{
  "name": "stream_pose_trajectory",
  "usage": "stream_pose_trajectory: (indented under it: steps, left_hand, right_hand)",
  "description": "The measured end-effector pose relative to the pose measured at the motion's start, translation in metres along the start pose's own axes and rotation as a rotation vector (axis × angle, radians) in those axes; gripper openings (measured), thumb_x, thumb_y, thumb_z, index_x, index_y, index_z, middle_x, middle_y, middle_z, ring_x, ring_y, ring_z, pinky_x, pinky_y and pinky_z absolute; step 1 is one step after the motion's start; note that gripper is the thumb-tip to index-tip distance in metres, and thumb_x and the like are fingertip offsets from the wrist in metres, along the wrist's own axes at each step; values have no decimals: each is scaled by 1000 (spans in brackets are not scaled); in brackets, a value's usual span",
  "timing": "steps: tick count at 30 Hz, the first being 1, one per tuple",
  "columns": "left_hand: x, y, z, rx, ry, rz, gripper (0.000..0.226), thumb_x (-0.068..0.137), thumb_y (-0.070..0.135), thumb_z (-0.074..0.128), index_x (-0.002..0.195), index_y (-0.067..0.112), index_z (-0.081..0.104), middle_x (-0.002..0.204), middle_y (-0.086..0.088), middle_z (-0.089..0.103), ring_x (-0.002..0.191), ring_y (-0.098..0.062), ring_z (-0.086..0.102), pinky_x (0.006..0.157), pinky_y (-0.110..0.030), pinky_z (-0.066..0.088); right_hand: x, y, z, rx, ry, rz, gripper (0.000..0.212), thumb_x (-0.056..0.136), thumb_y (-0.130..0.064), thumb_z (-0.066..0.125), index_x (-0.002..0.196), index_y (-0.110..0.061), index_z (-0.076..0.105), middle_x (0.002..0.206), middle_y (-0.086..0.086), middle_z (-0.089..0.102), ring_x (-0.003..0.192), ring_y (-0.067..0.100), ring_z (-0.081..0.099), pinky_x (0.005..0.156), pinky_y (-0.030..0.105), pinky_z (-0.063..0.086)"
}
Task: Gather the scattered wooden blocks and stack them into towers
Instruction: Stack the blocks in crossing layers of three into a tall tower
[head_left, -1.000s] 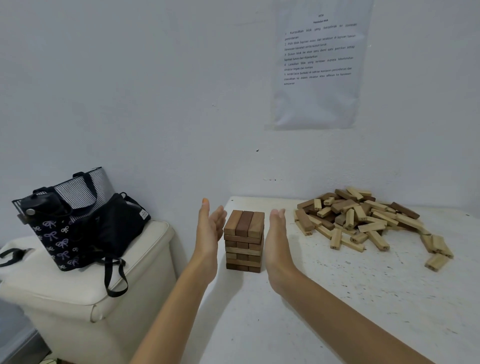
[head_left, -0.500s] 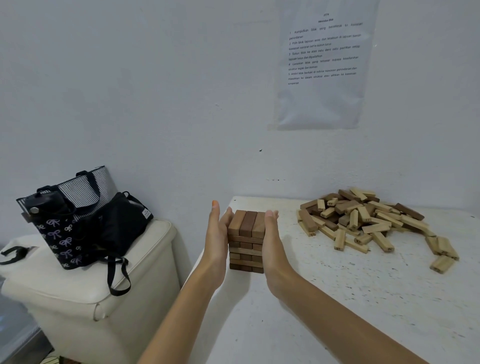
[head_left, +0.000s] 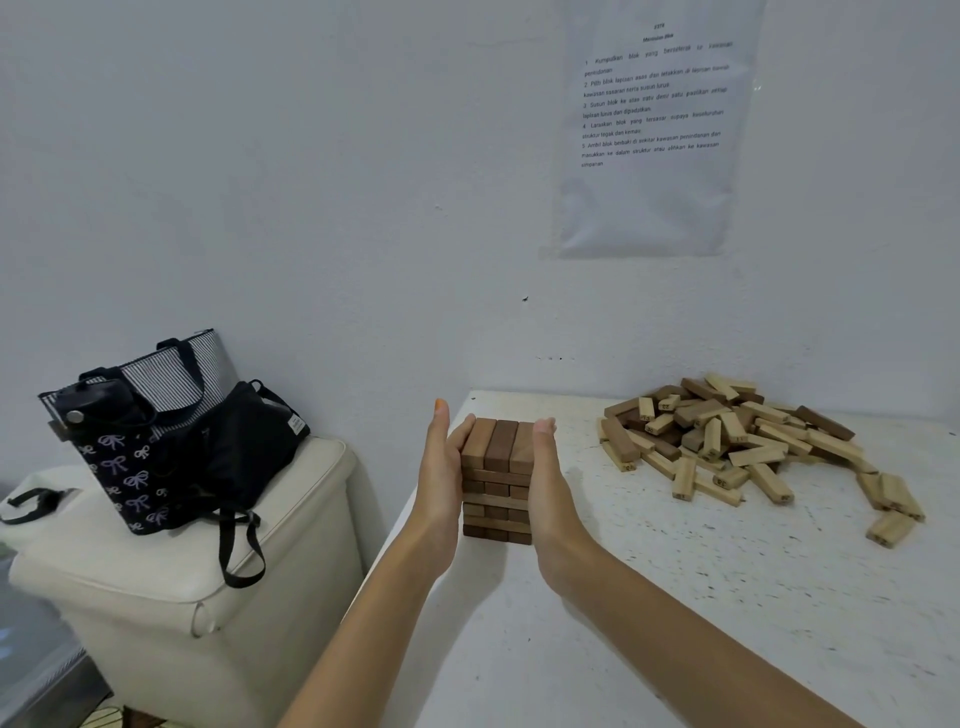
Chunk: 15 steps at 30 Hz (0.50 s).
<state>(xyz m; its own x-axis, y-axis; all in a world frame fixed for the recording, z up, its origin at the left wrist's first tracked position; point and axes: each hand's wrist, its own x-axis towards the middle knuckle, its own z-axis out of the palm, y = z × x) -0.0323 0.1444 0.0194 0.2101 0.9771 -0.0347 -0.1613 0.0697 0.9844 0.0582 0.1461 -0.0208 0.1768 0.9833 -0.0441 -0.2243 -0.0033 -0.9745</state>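
A short tower of dark and light wooden blocks (head_left: 497, 478) stands near the left edge of the white table (head_left: 649, 597), several layers high with three blocks across the top. My left hand (head_left: 440, 483) presses flat against its left side with straight fingers. My right hand (head_left: 548, 493) presses flat against its right side. A loose pile of wooden blocks (head_left: 727, 441) lies at the back right of the table, with a few strays (head_left: 891, 512) trailing toward the right edge.
A cream padded stool (head_left: 182, 571) stands left of the table with two dark bags (head_left: 166, 431) on it. A gap separates stool and table. A printed sheet (head_left: 652, 124) hangs on the white wall behind.
Both hands closed in from either side of the tower and now press against it. The tower stands in the same spot.
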Motion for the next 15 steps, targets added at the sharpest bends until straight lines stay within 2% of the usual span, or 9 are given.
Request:
stream_pose_trajectory:
  steps: [2, 4, 5, 7, 9, 11, 15]
  left_hand:
    - [-1, 1, 0, -1, 0, 0, 56, 92, 67, 23, 116, 30, 57, 102, 7, 73, 98, -3, 63, 76, -23, 42]
    - [-5, 4, 1, -5, -8, -6, 62, 91, 67, 23, 132, 28, 49, 111, 7, 68, 101, -3, 60, 76, -22, 41]
    - [-7, 5, 1, -1, -6, -2, 63, 92, 67, 23, 136, 27, 46, 115, 8, 65, 103, -2, 58, 77, -21, 39]
    - [-9, 6, 2, 4, 18, 24, 64, 93, 65, 24, 140, 26, 43, 131, 12, 55, 118, -3, 51, 90, -22, 33]
    - [-12, 8, 3, 10, 61, 89, 59, 95, 60, 25, 143, 29, 40, 146, 16, 40, 134, -2, 35, 101, -22, 21]
    - [-17, 11, 4, 26, 114, 204, 48, 99, 49, 26, 141, 32, 41, 150, 18, 34, 134, 5, 29, 101, -18, 16]
    - [-24, 18, 10, 135, 147, 426, 41, 100, 35, 40, 140, 33, 43, 145, 22, 39, 127, 11, 34, 106, -17, 23]
  right_hand:
    - [-10, -10, 2, -33, 6, -14, 111, 56, -102, 24, 151, -44, 13, 161, -7, 19, 145, 16, 25, 116, 50, 25]
    - [-18, -19, 3, -69, 4, -66, 75, 87, -77, 23, 151, -45, -1, 162, -13, 7, 146, 13, 19, 115, 39, 24]
    - [-20, -21, 1, -75, 4, -84, 64, 96, -64, 22, 151, -45, -5, 161, -15, 4, 146, 12, 18, 112, 34, 24]
    - [-22, -22, -3, -92, 7, -107, 60, 100, -54, 26, 151, -46, -5, 162, -15, 1, 147, 12, 16, 114, 37, 23]
    - [-25, -26, -5, -110, 13, -150, 61, 100, -52, 32, 151, -46, -3, 161, -17, -2, 148, 10, 10, 120, 43, 16]
    - [-30, -33, -9, -122, 26, -192, 63, 101, -47, 37, 152, -43, 0, 161, -19, -2, 148, 6, 5, 122, 42, 10]
    - [-40, -56, -24, -163, 71, -316, 64, 99, -33, 47, 153, -36, 12, 160, -19, 7, 146, 1, 8, 115, 28, 11]
